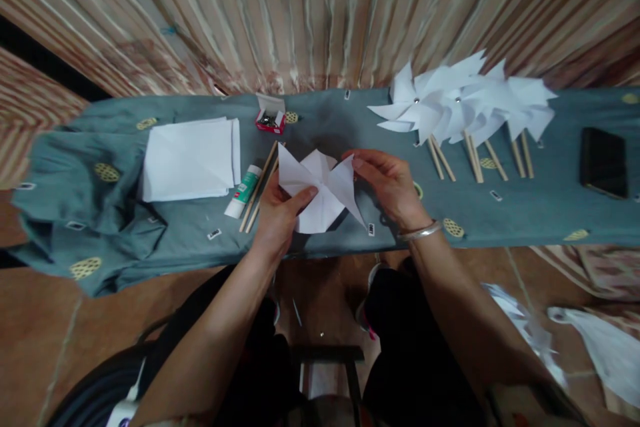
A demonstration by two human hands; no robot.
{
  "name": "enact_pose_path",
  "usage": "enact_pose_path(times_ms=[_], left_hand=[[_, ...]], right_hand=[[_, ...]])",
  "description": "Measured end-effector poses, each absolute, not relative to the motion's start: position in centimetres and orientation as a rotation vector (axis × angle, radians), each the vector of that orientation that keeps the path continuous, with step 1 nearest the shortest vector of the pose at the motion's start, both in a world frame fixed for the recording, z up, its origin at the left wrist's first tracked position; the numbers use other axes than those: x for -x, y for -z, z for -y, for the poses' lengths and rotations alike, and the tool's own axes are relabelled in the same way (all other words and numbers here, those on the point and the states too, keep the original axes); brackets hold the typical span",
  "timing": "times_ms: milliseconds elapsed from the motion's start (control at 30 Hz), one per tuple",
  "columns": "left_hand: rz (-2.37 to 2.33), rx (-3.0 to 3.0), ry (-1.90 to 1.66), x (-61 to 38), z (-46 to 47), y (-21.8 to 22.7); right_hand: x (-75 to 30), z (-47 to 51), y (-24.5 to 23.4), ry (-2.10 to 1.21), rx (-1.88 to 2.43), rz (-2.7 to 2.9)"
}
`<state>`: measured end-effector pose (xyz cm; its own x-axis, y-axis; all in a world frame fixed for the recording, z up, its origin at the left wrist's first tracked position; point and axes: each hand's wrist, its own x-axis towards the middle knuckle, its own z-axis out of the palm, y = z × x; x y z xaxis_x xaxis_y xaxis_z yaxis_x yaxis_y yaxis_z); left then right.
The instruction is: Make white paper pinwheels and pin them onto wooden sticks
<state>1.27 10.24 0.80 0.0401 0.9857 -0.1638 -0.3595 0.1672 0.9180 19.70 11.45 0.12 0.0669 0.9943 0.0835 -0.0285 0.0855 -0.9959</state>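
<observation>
- On my head view, the paper sits in both hands, over the middle of the surface's near half; I cannot tell whether it touches the cloth.
- It is plain white, with creases running out from its centre and one broad point rising at the left, another at the right.
- Its right side narrows to a sharp tip low down; the bottom edge looks blunt and angular.
- The fingers of my left hand hold the left side, thumb lying flat near the centre.
- The fingers of my right hand are narrow, pinching the upper right tip.
- Just left of my left hand lie two sticks and the glue, with the sheets beyond.
- Up and to the right, white pinwheels overlap, showing curved blades.
</observation>
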Motion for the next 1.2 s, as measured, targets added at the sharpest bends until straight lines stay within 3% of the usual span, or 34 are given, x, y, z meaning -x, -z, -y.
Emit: enact_pose_path(times_ms=[300, 633, 1200], left_hand=[[-1.039, -0.807, -1.269, -0.9, -10.3, -1.2], [-1.015, -0.829, -1.270, -1.0, -10.2, -0.9], [-0.990, -0.746, -1.254, -1.1, -10.3, -1.1]], right_hand=[[-18.3, -11.4, 0.4, -0.852, 1.237, 1.171], [-16.0, -9.0, -1.7, -0.296, 1.239, 1.736], [-15.6, -8.6, -1.4, -0.136, 1.197, 1.896]])
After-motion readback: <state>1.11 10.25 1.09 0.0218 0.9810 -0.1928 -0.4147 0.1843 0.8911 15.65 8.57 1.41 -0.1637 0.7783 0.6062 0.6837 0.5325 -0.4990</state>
